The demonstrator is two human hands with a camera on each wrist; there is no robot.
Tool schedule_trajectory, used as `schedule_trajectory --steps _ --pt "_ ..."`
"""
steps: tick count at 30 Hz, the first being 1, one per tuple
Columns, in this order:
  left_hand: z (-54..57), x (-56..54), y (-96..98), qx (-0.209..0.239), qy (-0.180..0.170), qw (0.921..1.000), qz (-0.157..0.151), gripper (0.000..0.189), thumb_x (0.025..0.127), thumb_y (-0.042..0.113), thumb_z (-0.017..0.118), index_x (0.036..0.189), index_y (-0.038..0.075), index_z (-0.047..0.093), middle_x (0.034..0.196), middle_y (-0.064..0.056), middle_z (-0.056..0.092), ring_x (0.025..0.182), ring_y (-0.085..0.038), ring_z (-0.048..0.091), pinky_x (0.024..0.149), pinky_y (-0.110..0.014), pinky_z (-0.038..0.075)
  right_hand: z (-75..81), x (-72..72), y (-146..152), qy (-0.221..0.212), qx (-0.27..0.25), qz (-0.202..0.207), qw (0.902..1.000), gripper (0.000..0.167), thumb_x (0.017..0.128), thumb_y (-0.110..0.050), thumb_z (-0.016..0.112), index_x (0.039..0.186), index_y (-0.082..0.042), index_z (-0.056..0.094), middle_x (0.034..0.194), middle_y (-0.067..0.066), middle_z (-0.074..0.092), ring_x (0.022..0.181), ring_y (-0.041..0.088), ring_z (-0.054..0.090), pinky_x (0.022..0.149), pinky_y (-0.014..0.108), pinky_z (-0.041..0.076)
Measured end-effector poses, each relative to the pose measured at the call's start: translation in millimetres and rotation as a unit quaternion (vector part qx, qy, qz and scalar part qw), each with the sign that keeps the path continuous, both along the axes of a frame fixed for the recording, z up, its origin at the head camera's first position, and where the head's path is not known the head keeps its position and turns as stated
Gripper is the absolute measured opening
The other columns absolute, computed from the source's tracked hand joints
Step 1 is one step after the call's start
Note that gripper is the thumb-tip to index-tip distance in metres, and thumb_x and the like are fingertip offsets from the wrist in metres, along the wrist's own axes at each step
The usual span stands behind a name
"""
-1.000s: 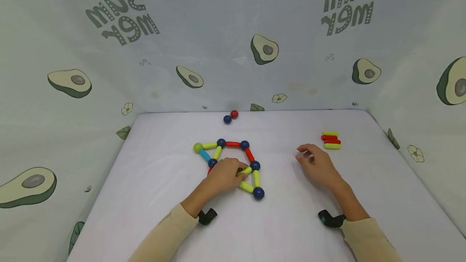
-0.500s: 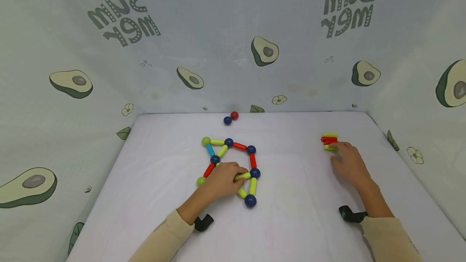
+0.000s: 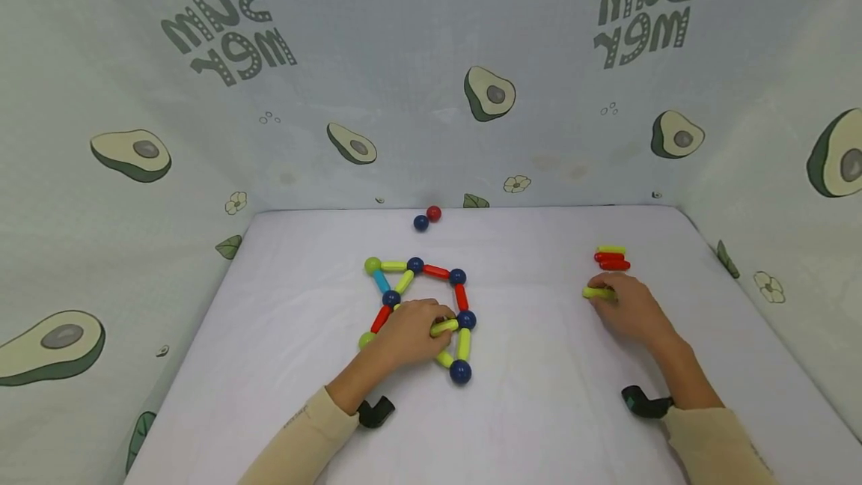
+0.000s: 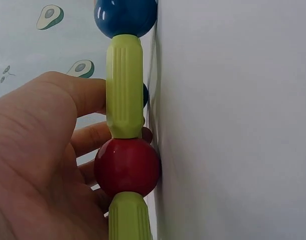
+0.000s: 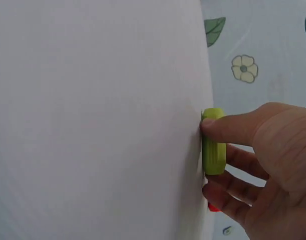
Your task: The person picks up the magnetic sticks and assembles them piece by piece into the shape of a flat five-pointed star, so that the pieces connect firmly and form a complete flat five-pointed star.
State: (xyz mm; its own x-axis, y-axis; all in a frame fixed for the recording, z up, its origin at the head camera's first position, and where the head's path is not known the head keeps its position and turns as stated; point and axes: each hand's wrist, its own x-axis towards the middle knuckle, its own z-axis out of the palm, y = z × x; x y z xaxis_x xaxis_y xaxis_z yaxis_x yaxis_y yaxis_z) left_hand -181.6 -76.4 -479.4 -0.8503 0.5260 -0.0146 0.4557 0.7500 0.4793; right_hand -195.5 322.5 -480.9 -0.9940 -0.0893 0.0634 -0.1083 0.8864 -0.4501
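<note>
A flat frame of magnetic rods and balls lies left of centre on the white table, with a blue rod (image 3: 381, 281), several red and yellow-green rods, and blue and green balls. My left hand (image 3: 412, 329) pinches a yellow-green rod (image 3: 444, 328) beside a blue ball (image 3: 466, 319), hiding part of the frame. The left wrist view shows a red ball (image 4: 127, 167) between two yellow-green rods, close to that palm. On the right, my right hand (image 3: 633, 309) holds a loose yellow-green rod (image 5: 214, 150) between thumb and fingers, low at the table surface.
Just behind the right hand lie two red rods (image 3: 613, 265) and a yellow-green rod (image 3: 611, 249). A loose blue ball (image 3: 420, 223) and red ball (image 3: 434, 213) sit at the table's back edge. Avocado-printed cloth (image 3: 431, 141) walls the back and sides.
My right hand has gone right to the rod pile, taken its nearest yellow-green rod and drawn it towards me. The frame has turned slightly under my left hand, which keeps its grip.
</note>
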Motion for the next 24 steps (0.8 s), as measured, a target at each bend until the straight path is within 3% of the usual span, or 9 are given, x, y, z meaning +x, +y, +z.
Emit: schedule_trajectory --steps 9,18,24 --pt "0.2 -2.2 -5.9 -0.014 0.012 0.9997 -0.015 0.027 0.095 0.028 0.067 0.119 0.020 0.072 0.095 0.009 0.064 0.080 -0.009 0.055 0.072 -0.022 0.047 -2.0 6.2 -53 0.001 -0.051 0.085 0.9951 0.025 0.094 -0.004 0.071 0.119 -0.003 0.069 0.119 0.017 0.067 0.112 0.035 0.061 0.099 0.057 0.053" --pt "0.0 -4.4 -7.5 -0.034 0.009 0.9984 -0.045 0.023 0.097 0.029 0.063 0.119 0.022 0.068 0.102 0.009 0.063 0.085 -0.007 0.055 0.073 -0.020 0.048 -1.7 12.4 -109 -0.011 -0.067 0.136 0.9883 0.025 0.093 -0.007 0.073 0.118 -0.011 0.072 0.117 0.004 0.069 0.110 0.024 0.063 0.097 0.049 0.056" --pt "-7.2 -7.7 -8.6 -0.031 0.014 0.9979 -0.056 0.019 0.096 0.031 0.062 0.113 0.022 0.065 0.098 0.011 0.059 0.085 -0.006 0.054 0.074 -0.021 0.048 -1.4 16.2 -137 -0.015 -0.078 0.174 0.9815 0.025 0.094 -0.010 0.074 0.118 -0.016 0.071 0.116 -0.002 0.069 0.111 0.021 0.062 0.099 0.047 0.055"
